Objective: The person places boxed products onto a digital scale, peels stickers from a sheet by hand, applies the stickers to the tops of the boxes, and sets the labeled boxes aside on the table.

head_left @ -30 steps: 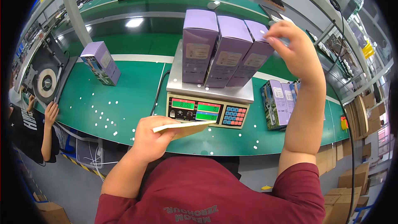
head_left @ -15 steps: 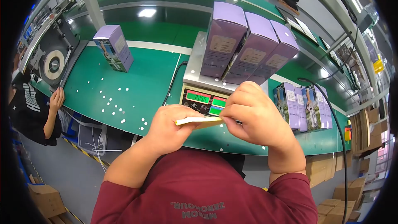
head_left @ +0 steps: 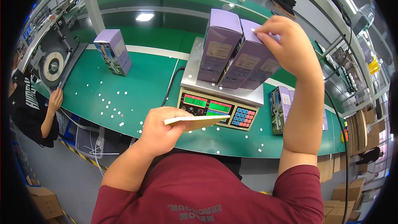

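On the bench (head_left: 151,70) sits a scale (head_left: 226,95), carrying three boxes (head_left: 248,60) in a row. Well to its left stands a single box (head_left: 114,54), with small dots (head_left: 122,124) scattered before it; to the scale's right are more boxes (head_left: 277,114). In front of the scale, the left grip (head_left: 161,129) holds a thin pad (head_left: 197,123); the right grip (head_left: 290,45) is at the row's right end

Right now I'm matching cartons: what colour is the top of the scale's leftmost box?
Light purple; the box top shows best in the head view.
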The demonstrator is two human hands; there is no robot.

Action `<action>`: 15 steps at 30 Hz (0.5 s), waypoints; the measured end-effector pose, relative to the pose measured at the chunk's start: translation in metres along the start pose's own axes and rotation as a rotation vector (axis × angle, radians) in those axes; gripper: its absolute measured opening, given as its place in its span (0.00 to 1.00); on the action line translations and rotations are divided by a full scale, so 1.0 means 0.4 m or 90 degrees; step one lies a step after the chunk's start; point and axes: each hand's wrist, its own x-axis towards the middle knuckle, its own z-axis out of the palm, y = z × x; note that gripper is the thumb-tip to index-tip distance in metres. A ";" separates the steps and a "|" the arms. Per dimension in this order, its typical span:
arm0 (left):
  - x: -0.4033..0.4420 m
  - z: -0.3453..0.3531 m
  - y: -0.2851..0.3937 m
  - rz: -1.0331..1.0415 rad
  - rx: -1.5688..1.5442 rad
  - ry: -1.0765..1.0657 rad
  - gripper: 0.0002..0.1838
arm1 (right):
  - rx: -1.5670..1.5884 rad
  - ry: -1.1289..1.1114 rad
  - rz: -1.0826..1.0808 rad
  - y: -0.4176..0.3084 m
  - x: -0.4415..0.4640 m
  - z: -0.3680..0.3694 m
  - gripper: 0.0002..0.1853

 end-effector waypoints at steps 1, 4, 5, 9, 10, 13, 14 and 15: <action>-0.003 -0.002 -0.004 -0.009 -0.014 0.012 0.06 | 0.074 -0.049 0.033 -0.012 -0.010 -0.008 0.04; 0.003 -0.010 -0.006 0.024 0.011 0.024 0.05 | 0.072 0.021 0.026 -0.091 -0.078 0.002 0.07; 0.004 -0.014 -0.005 0.040 0.026 0.025 0.05 | 0.079 0.017 0.023 -0.121 -0.101 0.016 0.07; 0.010 -0.015 0.000 0.025 0.009 0.012 0.05 | 0.230 -0.076 -0.121 -0.217 -0.155 0.087 0.09; 0.010 -0.014 0.001 0.025 0.009 0.008 0.05 | 0.237 -0.098 -0.137 -0.232 -0.161 0.097 0.09; 0.013 -0.014 0.003 0.038 0.006 0.004 0.05 | 0.242 -0.130 -0.163 -0.225 -0.171 0.116 0.09; 0.012 -0.014 0.003 0.038 0.006 0.006 0.05 | 0.242 -0.140 -0.175 -0.218 -0.168 0.123 0.09; 0.010 -0.015 0.003 0.047 0.011 0.005 0.05 | 0.242 -0.150 -0.189 -0.214 -0.164 0.126 0.09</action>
